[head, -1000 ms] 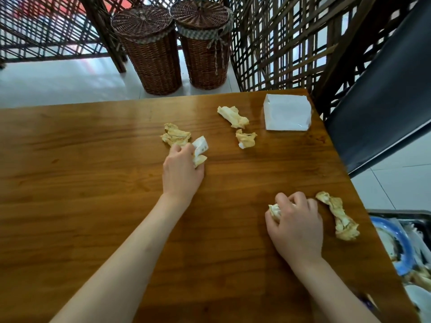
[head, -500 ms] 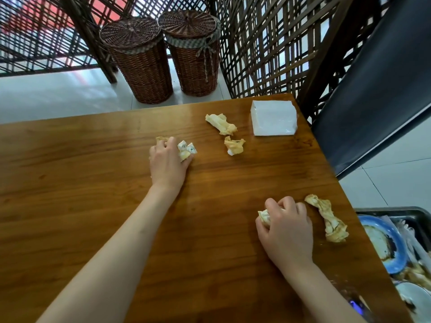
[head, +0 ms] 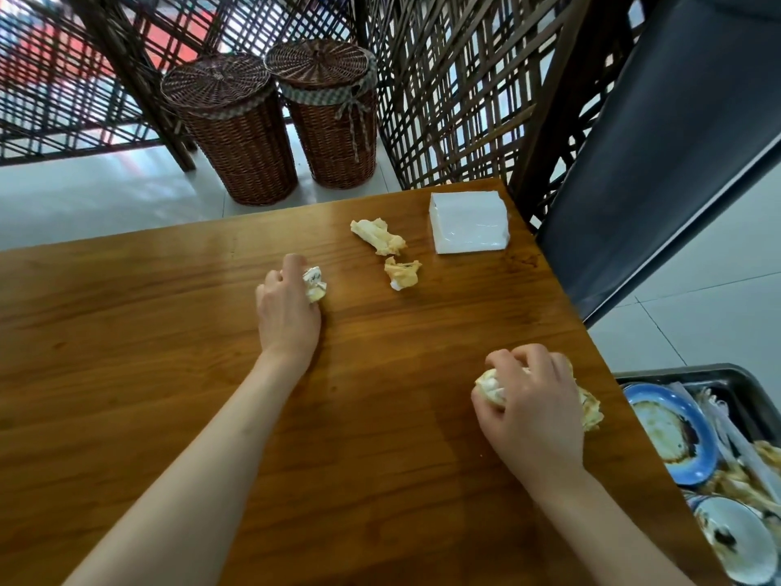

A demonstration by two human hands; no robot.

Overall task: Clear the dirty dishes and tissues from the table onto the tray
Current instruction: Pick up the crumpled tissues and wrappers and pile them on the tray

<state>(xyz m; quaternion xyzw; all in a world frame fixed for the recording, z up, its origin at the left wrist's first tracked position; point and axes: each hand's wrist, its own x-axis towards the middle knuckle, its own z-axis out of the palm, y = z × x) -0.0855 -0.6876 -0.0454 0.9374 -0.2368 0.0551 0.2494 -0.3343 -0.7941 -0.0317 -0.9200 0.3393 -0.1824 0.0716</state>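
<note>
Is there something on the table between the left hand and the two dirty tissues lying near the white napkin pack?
Nothing visible. The left hand, already gripping a crumpled tissue, has only bare table between it and the two loose tissues. The napkin pack lies beyond them, not in the way.

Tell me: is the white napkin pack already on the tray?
No, the white napkin pack lies on the table near its far right corner, while the tray sits off the table's right edge.

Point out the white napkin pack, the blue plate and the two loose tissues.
white napkin pack point(head: 468, 222), head view, top face.
blue plate point(head: 667, 433), head view, stained centre.
far loose tissue point(head: 377, 237), head view, middle.
near loose tissue point(head: 402, 273), head view, middle.
</note>
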